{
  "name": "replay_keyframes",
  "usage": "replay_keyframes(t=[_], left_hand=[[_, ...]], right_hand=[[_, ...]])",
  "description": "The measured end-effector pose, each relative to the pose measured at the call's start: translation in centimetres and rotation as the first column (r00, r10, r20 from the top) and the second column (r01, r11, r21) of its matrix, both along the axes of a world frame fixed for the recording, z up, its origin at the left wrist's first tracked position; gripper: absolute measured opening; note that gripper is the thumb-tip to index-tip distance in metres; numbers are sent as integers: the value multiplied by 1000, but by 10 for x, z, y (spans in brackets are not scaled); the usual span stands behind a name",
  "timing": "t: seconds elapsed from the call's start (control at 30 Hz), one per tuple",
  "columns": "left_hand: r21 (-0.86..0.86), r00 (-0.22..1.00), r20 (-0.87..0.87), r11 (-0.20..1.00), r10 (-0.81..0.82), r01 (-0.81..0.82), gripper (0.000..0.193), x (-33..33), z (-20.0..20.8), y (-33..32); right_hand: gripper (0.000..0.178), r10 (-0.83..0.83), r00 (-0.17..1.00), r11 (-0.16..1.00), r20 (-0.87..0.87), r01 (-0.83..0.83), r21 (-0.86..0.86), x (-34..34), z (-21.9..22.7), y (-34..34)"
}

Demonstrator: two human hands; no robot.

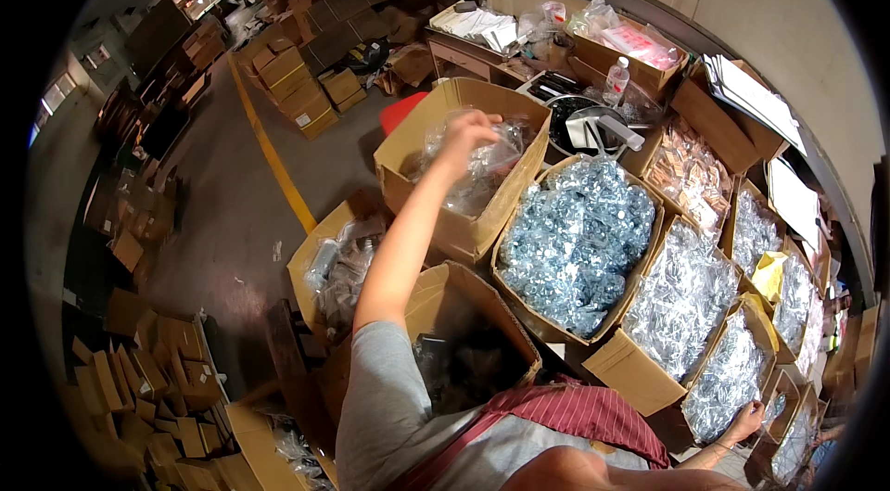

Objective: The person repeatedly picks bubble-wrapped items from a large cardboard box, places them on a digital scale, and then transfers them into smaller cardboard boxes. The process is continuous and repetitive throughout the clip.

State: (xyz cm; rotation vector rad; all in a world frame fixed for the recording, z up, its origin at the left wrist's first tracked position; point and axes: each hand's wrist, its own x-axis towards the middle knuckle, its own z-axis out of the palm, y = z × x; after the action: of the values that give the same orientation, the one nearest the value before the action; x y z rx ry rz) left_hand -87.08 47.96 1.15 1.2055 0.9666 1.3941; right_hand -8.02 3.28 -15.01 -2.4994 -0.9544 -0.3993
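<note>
My left hand (471, 135) reaches out over a large cardboard box (451, 221) holding clear plastic bags (482, 178). Its fingers are bent and somewhat apart, and I make out nothing gripped in them. Far to the right, my right hand (744, 422) is at the near edge of a box of small clear packets (728, 382). The thumb and fingers there are pinched together beside a small clear packet (775, 407), which seems to be in their grip. Fine detail at these fingertips is too small to tell.
A box of bluish clear packets (577, 245) stands between my arms, beside more packet boxes (681, 301). A dark-bottomed open box (477, 310) is close to my body. Behind stand a plastic bottle (616, 81) and a round tray (567, 125). Stacked cartons (295, 88) line the left floor.
</note>
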Motion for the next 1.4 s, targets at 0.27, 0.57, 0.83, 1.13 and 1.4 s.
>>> replay_keyframes(t=[0.27,0.57,0.83,1.13,1.4], left_hand=[[55,714,699,998,-41,3,34,-133,23,-65],[-340,482,-872,611,80,-715,35,-256,-205,-141],[-650,548,-756,509,-358,-565,38,-226,-278,-160],[-138,544,-826,883,148,-449,18,-188,-234,-171],[-131,623,173,645,763,-753,26,-157,-58,-223]], right_hand=[[32,-166,986,986,3,166,12,8,2,-23],[33,-128,990,987,66,134,-93,19,7,-23],[29,-68,992,996,108,73,-43,25,-7,-25],[28,-81,996,997,22,82,-9,29,-15,-25],[28,-92,994,994,53,95,-50,29,-13,-30]])
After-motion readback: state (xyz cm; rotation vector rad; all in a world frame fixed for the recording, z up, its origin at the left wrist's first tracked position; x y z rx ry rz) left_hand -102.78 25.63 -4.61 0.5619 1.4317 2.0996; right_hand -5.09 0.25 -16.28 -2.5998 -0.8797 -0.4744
